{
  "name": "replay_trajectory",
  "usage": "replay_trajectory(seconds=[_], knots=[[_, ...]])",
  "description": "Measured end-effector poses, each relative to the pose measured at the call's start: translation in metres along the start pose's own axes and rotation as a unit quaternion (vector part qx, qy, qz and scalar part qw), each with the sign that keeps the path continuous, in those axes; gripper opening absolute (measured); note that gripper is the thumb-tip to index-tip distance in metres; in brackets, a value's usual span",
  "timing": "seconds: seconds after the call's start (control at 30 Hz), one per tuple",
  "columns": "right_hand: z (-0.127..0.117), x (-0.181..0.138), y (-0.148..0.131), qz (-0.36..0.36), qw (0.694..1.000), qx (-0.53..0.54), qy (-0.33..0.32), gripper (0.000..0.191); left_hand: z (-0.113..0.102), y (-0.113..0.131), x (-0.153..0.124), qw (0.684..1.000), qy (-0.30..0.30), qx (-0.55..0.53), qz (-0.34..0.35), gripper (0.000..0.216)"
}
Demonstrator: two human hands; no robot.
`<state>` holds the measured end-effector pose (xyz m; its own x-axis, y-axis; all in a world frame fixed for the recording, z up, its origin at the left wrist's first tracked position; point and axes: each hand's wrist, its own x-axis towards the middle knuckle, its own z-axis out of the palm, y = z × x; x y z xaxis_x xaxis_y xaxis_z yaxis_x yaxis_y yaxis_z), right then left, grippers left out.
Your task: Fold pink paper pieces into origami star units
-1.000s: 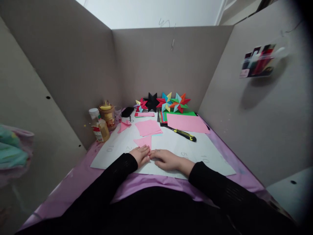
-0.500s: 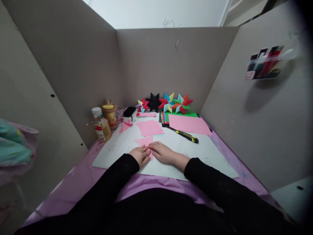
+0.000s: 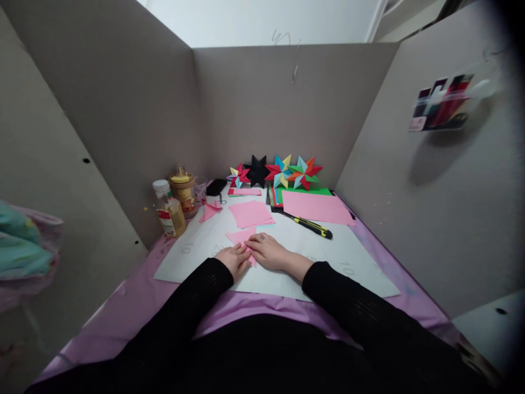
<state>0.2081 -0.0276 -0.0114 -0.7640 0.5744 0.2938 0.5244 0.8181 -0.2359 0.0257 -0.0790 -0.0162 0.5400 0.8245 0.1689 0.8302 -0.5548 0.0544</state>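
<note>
A folded piece of pink paper (image 3: 238, 235) with pointed corners lies on the white board, partly hidden beneath my hands. My left hand (image 3: 234, 261) is closed on its lower left side, fingers together and tips against the paper. From the right, my right hand (image 3: 266, 250) presses on the same piece, its fingers together and tips meeting those of the left hand near the middle. A pink stack of square sheets (image 3: 251, 214) lies just beyond. Off to the left sits a folded pink paper piece (image 3: 211, 210).
Behind stand several folded paper stars, one a black star (image 3: 258, 171). A yellow-black utility knife (image 3: 312, 227) lies right, by a large pink sheet (image 3: 318, 207). On the left are a glue bottle (image 3: 170, 210), a brown jar (image 3: 183, 191) and small scissors (image 3: 222, 200). Grey panels surround the table.
My right hand has shifted slightly left and away from me along the paper, its fingertips now closer to the left hand. My left hand stays almost in place.
</note>
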Motion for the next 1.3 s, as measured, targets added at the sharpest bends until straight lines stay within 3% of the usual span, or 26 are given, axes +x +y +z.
replay_trajectory(seconds=[0.2, 0.43, 0.63, 0.7, 0.77, 0.83, 0.9, 1.3], knots=[[0.0, 0.0, 0.001, 0.001, 1.0, -0.016, -0.005, 0.038, -0.005, -0.01, 0.006, 0.996, -0.036, 0.029, -0.077, 0.04], [0.0, 0.0, 0.002, -0.007, 1.0, -0.017, -0.011, 0.039, -0.018, -0.038, 0.012, 0.979, -0.077, 0.034, -0.186, 0.039], [0.001, -0.001, 0.004, 0.001, 1.0, -0.011, -0.012, 0.039, -0.012, -0.045, 0.012, 0.974, -0.019, 0.055, -0.217, 0.044], [0.002, -0.001, 0.006, 0.007, 1.0, -0.009, -0.016, 0.039, -0.01, -0.042, 0.01, 0.977, 0.025, 0.072, -0.199, 0.045], [0.004, 0.0, 0.009, 0.013, 1.0, -0.004, -0.019, 0.038, -0.008, -0.036, 0.007, 0.99, 0.046, 0.075, -0.11, 0.045], [0.006, 0.0, 0.011, 0.021, 1.0, 0.003, -0.016, 0.036, -0.007, -0.029, 0.005, 0.998, 0.028, 0.053, 0.01, 0.042], [0.007, 0.0, 0.012, 0.025, 1.0, 0.008, -0.012, 0.034, -0.005, -0.023, 0.003, 0.997, -0.005, 0.017, 0.069, 0.042], [0.008, -0.001, 0.014, 0.01, 1.0, 0.002, -0.002, 0.033, -0.012, -0.009, -0.004, 0.991, -0.077, -0.092, 0.054, 0.039]])
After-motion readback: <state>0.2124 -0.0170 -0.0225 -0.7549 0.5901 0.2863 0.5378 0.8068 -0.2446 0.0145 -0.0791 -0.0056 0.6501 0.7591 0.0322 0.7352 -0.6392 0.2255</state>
